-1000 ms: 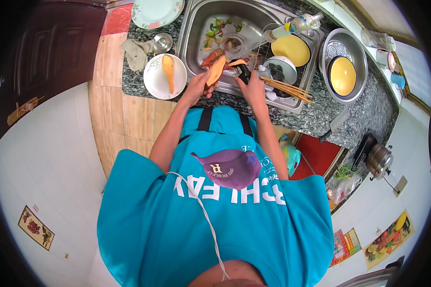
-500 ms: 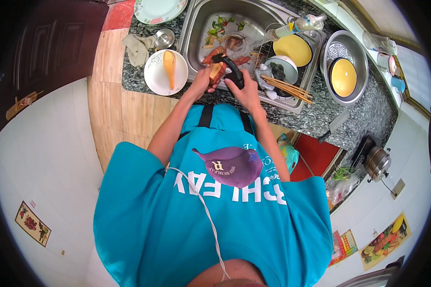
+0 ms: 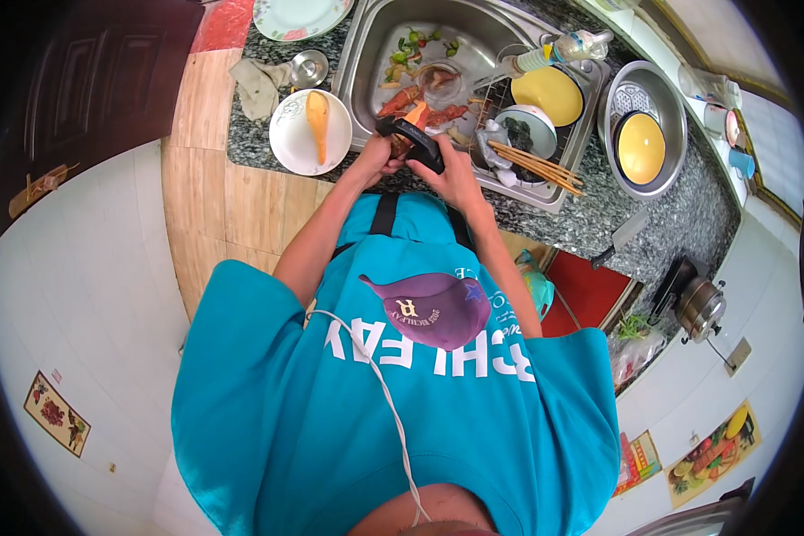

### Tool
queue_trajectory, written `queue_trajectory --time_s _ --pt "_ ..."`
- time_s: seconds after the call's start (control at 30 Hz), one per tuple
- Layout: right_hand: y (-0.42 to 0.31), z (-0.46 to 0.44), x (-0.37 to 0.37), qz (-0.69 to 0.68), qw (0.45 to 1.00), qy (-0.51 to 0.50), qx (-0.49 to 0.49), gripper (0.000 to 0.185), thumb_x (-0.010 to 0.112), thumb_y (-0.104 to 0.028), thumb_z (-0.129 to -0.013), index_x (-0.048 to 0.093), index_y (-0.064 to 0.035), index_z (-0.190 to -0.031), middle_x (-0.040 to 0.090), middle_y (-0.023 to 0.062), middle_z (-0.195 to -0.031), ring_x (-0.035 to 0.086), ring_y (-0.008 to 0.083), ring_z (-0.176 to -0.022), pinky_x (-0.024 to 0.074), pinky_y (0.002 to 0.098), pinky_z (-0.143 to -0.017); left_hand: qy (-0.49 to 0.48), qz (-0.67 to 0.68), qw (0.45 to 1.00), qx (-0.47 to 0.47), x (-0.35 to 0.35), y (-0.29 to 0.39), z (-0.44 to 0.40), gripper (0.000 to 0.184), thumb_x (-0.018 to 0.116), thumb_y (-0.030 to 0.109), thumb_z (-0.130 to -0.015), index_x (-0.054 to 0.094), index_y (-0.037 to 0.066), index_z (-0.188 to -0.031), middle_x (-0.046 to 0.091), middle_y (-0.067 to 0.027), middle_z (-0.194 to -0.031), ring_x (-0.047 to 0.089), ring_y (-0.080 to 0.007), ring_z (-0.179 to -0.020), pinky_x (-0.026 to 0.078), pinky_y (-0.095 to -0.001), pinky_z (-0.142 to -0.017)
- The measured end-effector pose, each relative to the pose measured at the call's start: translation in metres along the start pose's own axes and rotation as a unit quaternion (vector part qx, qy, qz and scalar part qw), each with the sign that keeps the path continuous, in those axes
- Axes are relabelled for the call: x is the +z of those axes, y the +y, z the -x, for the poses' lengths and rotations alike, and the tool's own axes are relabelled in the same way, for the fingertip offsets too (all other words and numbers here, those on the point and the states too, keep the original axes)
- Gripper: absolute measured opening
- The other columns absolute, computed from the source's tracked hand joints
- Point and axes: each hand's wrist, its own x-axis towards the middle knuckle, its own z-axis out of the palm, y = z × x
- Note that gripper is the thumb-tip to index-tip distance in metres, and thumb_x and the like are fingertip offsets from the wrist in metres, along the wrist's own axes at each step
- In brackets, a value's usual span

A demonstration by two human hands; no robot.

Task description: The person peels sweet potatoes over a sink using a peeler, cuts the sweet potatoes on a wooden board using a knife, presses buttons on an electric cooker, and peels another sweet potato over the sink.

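Note:
At the front edge of the sink [image 3: 353, 98], my left hand [image 3: 375, 163] is closed around a partly peeled sweet potato [image 3: 417, 113]. Orange flesh shows at its far end, and the rest is mostly covered. My right hand [image 3: 456, 176] grips a black peeler [image 3: 417, 143], which lies across the sweet potato. Beyond my hands, reddish sweet potatoes [image 3: 400, 101] lie in the sink with green and red scraps [image 3: 402, 55]. To the left, a peeled sweet potato [image 3: 316, 121] rests in a white bowl [image 3: 286, 134].
Right of the basin are a yellow bowl [image 3: 545, 94], a pale bowl [image 3: 541, 134], chopsticks [image 3: 540, 167] and a plastic bottle [image 3: 554, 55]. Farther right stand a metal basin [image 3: 674, 147] and a knife [image 3: 625, 234]. A cloth [image 3: 257, 89] and metal cup [image 3: 308, 68] sit left.
The peeler has moved down and left, toward my body, over the sweet potato. My right hand has shifted slightly with it, and the sweet potato's orange end now points away from me.

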Motion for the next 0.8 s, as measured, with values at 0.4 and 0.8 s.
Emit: queue_trajectory --time_s 0.4,0.8 --pt "0.03 -0.015 0.002 0.07 0.992 0.105 -0.029 0.044 0.078 -0.029 -0.083 0.054 -0.0024 -0.109 0.066 0.0252 -0.082 0.066 0.0431 -0.078 0.0505 0.0451 -0.063 -0.046 0.047 0.998 -0.009 -0.013 -0.003 0.004 0.045 0.031 0.044 -0.105 0.054 0.007 -0.095 0.045 0.0007 -0.059 0.032 -0.0033 -0.041 0.02 -0.0182 -0.034" --pt "0.032 -0.015 -0.007 0.088 0.973 0.181 0.116 0.046 0.077 -0.033 -0.083 0.048 0.0008 -0.098 0.064 0.0248 -0.07 0.064 0.0459 -0.07 0.0477 0.0489 -0.055 -0.1 0.103 0.989 -0.026 -0.01 -0.003 0.006 0.049 0.03 0.051 -0.103 0.052 0.008 -0.1 0.044 0.0017 -0.06 0.032 -0.0042 -0.041 0.024 -0.0182 -0.034"
